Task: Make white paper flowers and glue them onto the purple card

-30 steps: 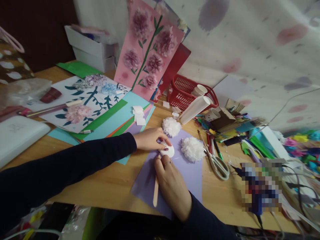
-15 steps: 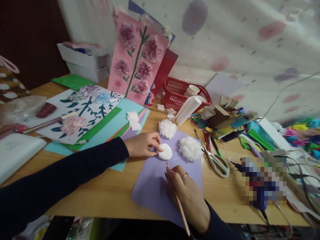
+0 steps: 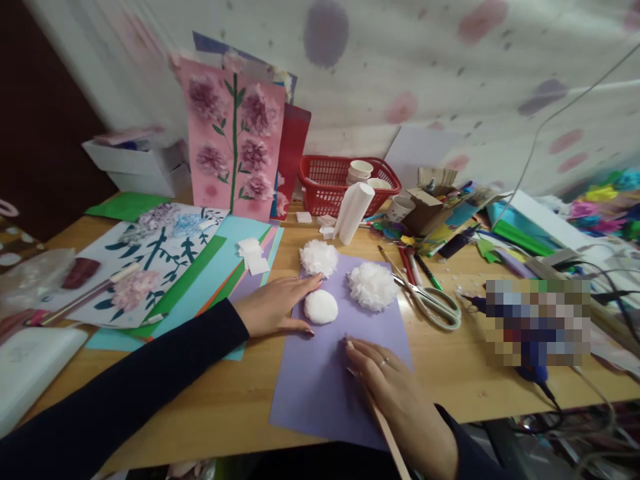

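A round white pad (image 3: 321, 307) lies on a sheet of purple paper (image 3: 320, 387). My left hand (image 3: 270, 308) rests at the pad's left, fingers apart, index above it and thumb below it. It holds nothing. In my right hand (image 3: 395, 387) is a slim wooden pencil (image 3: 386, 430), its lower end hidden by the fingers over the purple paper. A fluffy white paper flower (image 3: 320, 258) sits just beyond the pad. Another white paper flower (image 3: 371, 287) lies to its right on the purple sheet.
Scissors (image 3: 437, 308) and brushes lie right of the paper. Farther right is a blurred-out patch with a blue tool (image 3: 534, 353) and cords. At the back stand a red basket (image 3: 320, 199), a white roll (image 3: 353, 213) and a pink flower picture (image 3: 200, 193). Coloured sheets (image 3: 195, 287) cover the left.
My left fingers have let go of the pad and spread around it. My right hand with the pencil has drawn back from the pad toward the lower right. The view has turned.
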Tool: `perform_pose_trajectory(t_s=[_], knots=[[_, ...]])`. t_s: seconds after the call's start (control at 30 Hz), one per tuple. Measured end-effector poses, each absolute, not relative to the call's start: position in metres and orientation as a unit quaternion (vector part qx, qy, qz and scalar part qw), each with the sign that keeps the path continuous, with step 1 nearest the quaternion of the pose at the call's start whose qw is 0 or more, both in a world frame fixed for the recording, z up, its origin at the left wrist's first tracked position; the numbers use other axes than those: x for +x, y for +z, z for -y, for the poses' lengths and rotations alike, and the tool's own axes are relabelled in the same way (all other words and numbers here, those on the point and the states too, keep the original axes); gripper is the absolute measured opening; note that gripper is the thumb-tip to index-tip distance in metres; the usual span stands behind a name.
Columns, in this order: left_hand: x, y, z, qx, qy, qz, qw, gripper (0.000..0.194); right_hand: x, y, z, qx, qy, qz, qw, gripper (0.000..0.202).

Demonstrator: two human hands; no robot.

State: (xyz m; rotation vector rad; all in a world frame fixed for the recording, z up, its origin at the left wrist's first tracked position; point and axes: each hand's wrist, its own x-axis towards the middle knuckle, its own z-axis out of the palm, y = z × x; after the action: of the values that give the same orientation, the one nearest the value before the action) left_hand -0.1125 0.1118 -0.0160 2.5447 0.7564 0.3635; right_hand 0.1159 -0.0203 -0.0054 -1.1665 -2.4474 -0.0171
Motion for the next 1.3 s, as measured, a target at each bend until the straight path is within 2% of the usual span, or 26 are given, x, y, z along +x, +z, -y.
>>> perform_pose_trajectory(t_s=[0.13, 0.27, 0.33, 0.47, 0.57, 0.67, 0.77, 0.87, 1.1, 1.3], knots=[[-0.114, -0.017, -0.091, 0.913, 0.146, -0.338, 0.174, 0.098, 0.13, 0.001, 0.029, -0.425, 0.003, 0.88, 0.212, 0.025], [-0.104, -0.017, -0.061, 0.892, 0.149, -0.423, 0.065, 0.085, 0.134, 0.008, 0.028, -0.389, 0.049, 0.891, 0.23, 0.021], [-0.092, -0.014, -0.049, 0.88, 0.129, -0.456, 0.015, 0.082, 0.133, 0.005, 0.028, -0.39, 0.075, 0.883, 0.25, 0.019], [-0.069, -0.005, -0.041, 0.858, 0.081, -0.504, -0.049, 0.087, 0.133, -0.008, 0.027, -0.41, 0.085, 0.85, 0.321, 0.015], [-0.072, 0.003, -0.051, 0.871, 0.071, -0.485, -0.021, 0.081, 0.138, -0.013, 0.024, -0.389, 0.066, 0.847, 0.355, 0.014], [-0.091, 0.007, -0.07, 0.913, 0.111, -0.386, 0.065, 0.063, 0.138, -0.01, 0.015, -0.303, 0.041, 0.895, 0.324, 0.015], [-0.107, 0.002, -0.086, 0.944, 0.106, -0.306, 0.063, 0.07, 0.13, -0.005, 0.004, -0.227, -0.045, 0.937, 0.263, 0.019], [-0.11, -0.007, -0.091, 0.95, 0.077, -0.296, 0.059, 0.07, 0.119, -0.003, -0.006, -0.211, -0.108, 0.945, 0.226, 0.021], [-0.108, -0.013, -0.088, 0.949, 0.076, -0.292, 0.089, 0.073, 0.113, -0.007, -0.015, -0.22, -0.112, 0.949, 0.194, 0.021], [-0.108, -0.018, -0.089, 0.946, 0.092, -0.296, 0.095, 0.073, 0.111, -0.013, -0.012, -0.215, -0.103, 0.949, 0.207, 0.021]])
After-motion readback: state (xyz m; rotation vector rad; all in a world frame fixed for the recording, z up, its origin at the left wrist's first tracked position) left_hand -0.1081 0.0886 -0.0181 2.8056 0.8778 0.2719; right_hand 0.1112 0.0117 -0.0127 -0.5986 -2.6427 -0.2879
